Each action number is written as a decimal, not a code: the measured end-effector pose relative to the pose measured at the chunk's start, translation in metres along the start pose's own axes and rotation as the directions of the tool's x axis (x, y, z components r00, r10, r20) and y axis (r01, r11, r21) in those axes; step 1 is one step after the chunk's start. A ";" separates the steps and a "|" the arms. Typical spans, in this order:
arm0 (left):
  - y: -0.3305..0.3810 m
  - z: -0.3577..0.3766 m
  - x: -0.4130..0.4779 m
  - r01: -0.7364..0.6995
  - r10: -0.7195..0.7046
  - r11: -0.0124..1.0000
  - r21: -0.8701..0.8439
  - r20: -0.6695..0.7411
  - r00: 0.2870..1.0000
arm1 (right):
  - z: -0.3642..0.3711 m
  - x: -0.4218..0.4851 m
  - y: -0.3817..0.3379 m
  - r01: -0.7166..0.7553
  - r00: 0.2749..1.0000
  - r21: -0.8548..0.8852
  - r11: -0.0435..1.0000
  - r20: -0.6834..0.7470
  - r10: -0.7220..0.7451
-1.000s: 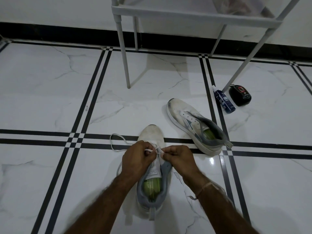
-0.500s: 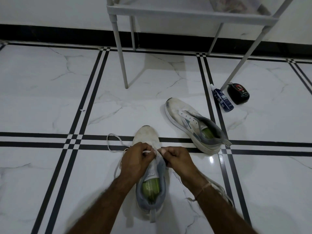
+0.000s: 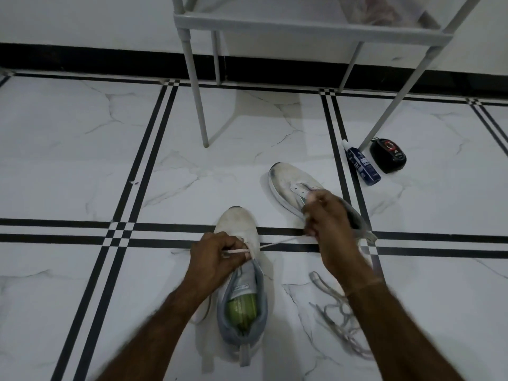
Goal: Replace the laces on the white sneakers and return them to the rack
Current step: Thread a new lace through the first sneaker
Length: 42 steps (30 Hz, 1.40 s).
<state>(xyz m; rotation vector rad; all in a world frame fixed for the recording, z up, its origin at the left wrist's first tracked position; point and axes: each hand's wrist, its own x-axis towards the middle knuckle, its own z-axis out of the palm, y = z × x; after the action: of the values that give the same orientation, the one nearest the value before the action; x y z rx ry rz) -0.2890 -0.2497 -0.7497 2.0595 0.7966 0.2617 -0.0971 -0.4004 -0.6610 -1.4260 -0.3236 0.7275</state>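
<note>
A white sneaker (image 3: 238,224) with grey collar and green insole stands on the floor in front of me, toe pointing away. My left hand (image 3: 213,255) pinches one end of a white lace (image 3: 277,244) at its upper eyelets. My right hand (image 3: 325,215) grips the lace's other end and holds it taut out to the right, above the second white sneaker (image 3: 286,182), which has no lace. A loose greyish lace (image 3: 334,312) lies tangled on the floor under my right forearm.
A grey rack (image 3: 302,28) stands against the wall ahead, its legs on the floor behind the shoes. A blue bottle (image 3: 362,165) lies by the rack's right leg, next to a small black round case (image 3: 388,155). Marble floor with black stripes all round.
My right hand has moved from the near sneaker's eyelets up and to the right, drawing the lace taut. The left hand stays at the eyelets. The loose lace on the left is gone from view.
</note>
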 end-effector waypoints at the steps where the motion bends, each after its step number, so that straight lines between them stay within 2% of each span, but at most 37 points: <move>1: -0.001 0.000 0.001 0.002 -0.001 1.000 0.009 -0.015 1.000 | 0.005 -0.003 0.012 0.071 0.995 -0.268 0.961 0.083 -0.050; 2: -0.003 0.001 0.001 -0.001 0.002 1.000 0.017 -0.024 1.000 | 0.012 -0.006 0.028 0.108 0.984 -0.438 0.893 0.178 -0.031; 3: -0.004 0.002 0.002 -0.011 0.012 1.000 0.028 -0.034 0.999 | 0.019 -0.011 0.045 0.115 0.972 -0.531 0.840 0.233 0.015; 6: -0.003 0.003 0.002 0.000 0.006 0.997 0.079 -0.083 0.997 | 0.035 -0.018 0.082 0.054 0.975 -0.601 0.797 0.205 0.088; 7: -0.002 0.002 0.001 0.013 -0.005 0.996 0.089 -0.090 0.996 | 0.037 -0.017 0.082 0.008 0.979 -0.531 0.847 0.176 0.101; 8: -0.001 0.001 0.001 0.017 -0.009 0.995 0.097 -0.083 0.996 | 0.035 -0.014 0.074 -0.071 0.983 -0.371 0.926 0.131 0.127; 9: 0.001 -0.001 0.000 0.016 -0.009 0.995 0.101 -0.072 0.997 | 0.030 -0.011 0.060 -0.160 0.983 -0.107 0.981 0.071 0.168; 10: 0.002 -0.003 0.001 0.016 -0.010 0.995 0.103 -0.065 0.998 | 0.023 -0.006 0.042 -0.207 0.978 0.207 0.956 0.022 0.207; 11: 0.002 -0.004 0.001 0.026 -0.019 0.995 0.099 -0.070 0.997 | 0.013 0.001 0.027 -0.194 0.975 0.404 0.894 -0.016 0.220; 12: 0.002 -0.005 0.001 0.039 -0.031 0.995 0.096 -0.079 0.996 | 0.003 0.005 0.013 -0.150 0.981 0.439 0.886 -0.046 0.189; 13: 0.002 -0.005 0.001 0.049 -0.042 0.995 0.092 -0.085 0.996 | -0.005 0.007 0.005 -0.105 0.990 0.319 0.942 -0.054 0.128; 14: 0.001 -0.004 0.001 0.057 -0.049 0.995 0.084 -0.086 0.995 | -0.006 0.006 0.006 -0.073 0.997 0.081 0.994 -0.018 0.075; 15: 0.002 -0.003 0.002 0.055 -0.049 0.996 0.069 -0.085 0.995 | 0.001 0.002 0.013 -0.026 0.997 -0.165 0.986 0.061 0.036; 17: 0.002 -0.002 0.003 0.046 -0.043 0.998 0.035 -0.073 0.996 | 0.019 -0.008 0.048 0.029 0.972 -0.516 0.856 0.214 0.096; 18: 0.003 -0.002 0.002 0.047 -0.046 0.999 0.013 -0.064 0.997 | 0.028 -0.013 0.063 0.044 0.962 -0.598 0.800 0.242 0.128; 19: 0.004 -0.003 0.001 0.055 -0.055 0.998 -0.011 -0.052 0.997 | 0.035 -0.017 0.074 0.045 0.958 -0.600 0.799 0.252 0.135; 20: 0.005 -0.004 0.000 0.061 -0.062 0.998 -0.026 -0.039 0.997 | 0.038 -0.016 0.078 0.005 0.965 -0.496 0.869 0.230 0.126; 22: 0.006 -0.007 -0.001 0.055 -0.055 0.998 -0.031 -0.024 0.998 | 0.034 -0.008 0.070 -0.150 0.983 -0.094 0.984 0.091 0.159; 23: 0.004 -0.009 -0.002 0.051 -0.052 0.998 -0.032 -0.022 0.998 | 0.028 -0.004 0.061 -0.209 0.978 0.134 0.969 0.032 0.207; 24: 0.003 -0.011 -0.003 0.059 -0.060 0.997 -0.050 -0.022 0.998 | 0.022 -0.001 0.054 -0.230 0.971 0.275 0.934 0.002 0.238; 25: 0.003 -0.013 -0.004 0.077 -0.080 0.993 -0.088 -0.025 0.996 | 0.018 -0.002 0.050 -0.227 0.971 0.283 0.932 -0.012 0.240; 26: 0.003 -0.015 -0.006 0.099 -0.105 0.987 -0.129 -0.037 0.994 | 0.015 -0.004 0.049 -0.209 0.977 0.190 0.959 -0.007 0.214; 27: 0.002 -0.017 -0.008 0.115 -0.126 0.980 -0.163 -0.053 0.991 | 0.017 -0.007 0.050 -0.181 0.983 0.033 0.983 0.022 0.181; 29: -0.001 -0.020 -0.014 0.111 -0.130 0.979 -0.169 -0.105 0.986 | 0.022 -0.014 0.057 -0.084 0.982 -0.239 0.967 0.146 0.121; 31: -0.004 -0.021 -0.021 0.105 -0.121 0.986 -0.133 -0.125 0.985 | 0.028 -0.016 0.065 -0.025 0.959 -0.358 0.934 0.256 0.124; 34: -0.004 -0.020 -0.028 0.131 -0.146 0.983 -0.130 -0.113 0.983 | 0.033 -0.016 0.075 -0.003 0.958 -0.460 0.888 0.254 0.135; 36: -0.005 -0.018 -0.031 0.136 -0.156 0.979 -0.149 -0.126 0.980 | 0.037 -0.019 0.081 -0.014 0.962 -0.464 0.886 0.235 0.139; 39: -0.009 -0.013 -0.034 0.115 -0.139 0.980 -0.161 -0.148 0.979 | 0.038 -0.025 0.082 -0.141 0.956 -0.287 0.948 0.209 0.205; 42: -0.012 -0.009 -0.036 0.110 -0.133 0.985 -0.131 -0.188 0.973 | 0.038 -0.028 0.081 -0.293 0.943 -0.127 0.948 0.126 0.309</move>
<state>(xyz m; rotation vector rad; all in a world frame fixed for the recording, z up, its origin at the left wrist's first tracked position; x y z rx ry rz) -0.3259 -0.2618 -0.7503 1.8838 0.9990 0.4385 -0.1627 -0.3906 -0.7279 -1.5462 -0.2608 1.0812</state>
